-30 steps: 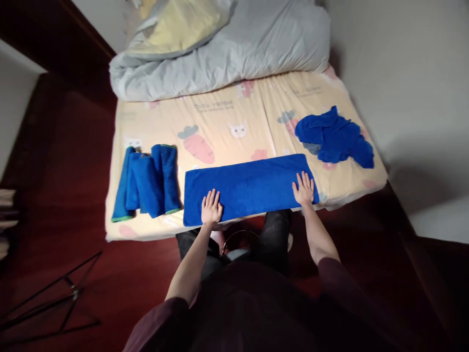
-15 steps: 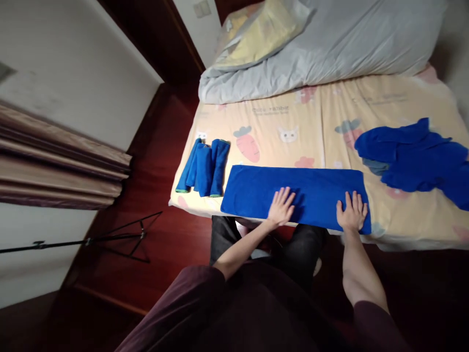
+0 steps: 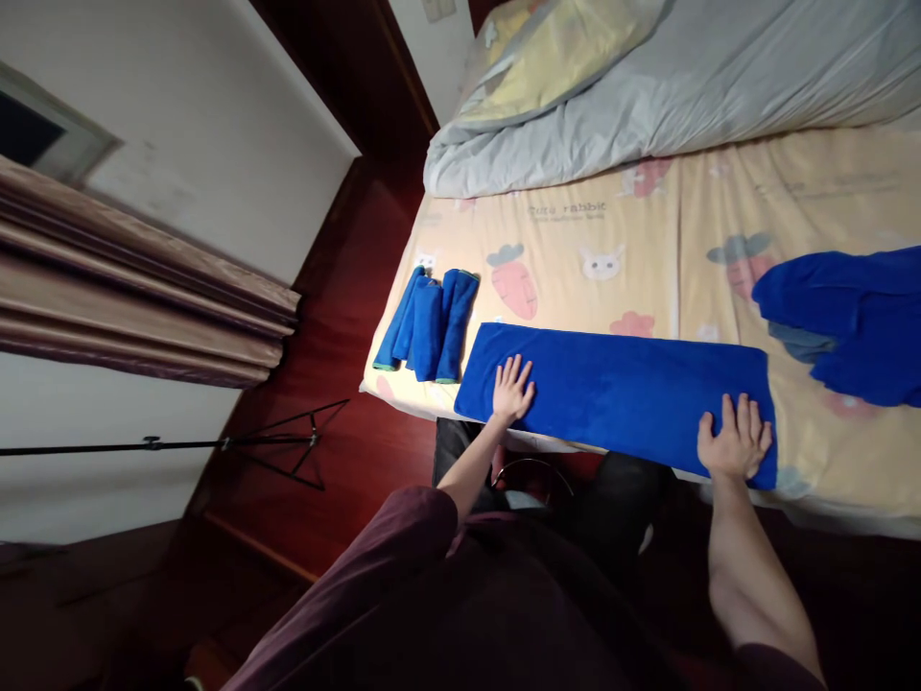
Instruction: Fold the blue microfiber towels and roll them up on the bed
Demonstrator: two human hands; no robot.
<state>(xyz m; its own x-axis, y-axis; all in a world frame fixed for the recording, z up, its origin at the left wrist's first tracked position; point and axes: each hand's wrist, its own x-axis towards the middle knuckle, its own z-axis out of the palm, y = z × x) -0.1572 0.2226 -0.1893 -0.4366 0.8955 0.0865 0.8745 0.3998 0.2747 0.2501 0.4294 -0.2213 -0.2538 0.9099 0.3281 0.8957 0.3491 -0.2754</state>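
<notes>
A blue towel [image 3: 611, 384] lies flat as a long strip along the front edge of the bed. My left hand [image 3: 512, 392] rests on it near its left end, fingers spread. Near the right end, my right hand [image 3: 735, 440] presses flat on the cloth with the fingers apart. Left of the strip, several rolled blue towels [image 3: 429, 331] with green edging lie side by side. A loose heap of blue towels [image 3: 863, 321] sits on the right, with a greyish-blue cloth [image 3: 800, 341] showing beneath it.
The bed sheet [image 3: 561, 274] is pale orange with carrot and rabbit prints. A grey quilt [image 3: 554, 158] and a yellow pillow [image 3: 554, 72] lie at the back. On the left are a black tripod stand [image 3: 280, 439], a curtain [image 3: 144, 293] and the dark red floor [image 3: 338, 345].
My left hand has slid left along the towel toward its left end. My right hand stays at the right end. The whole view has shifted somewhat to the left.
</notes>
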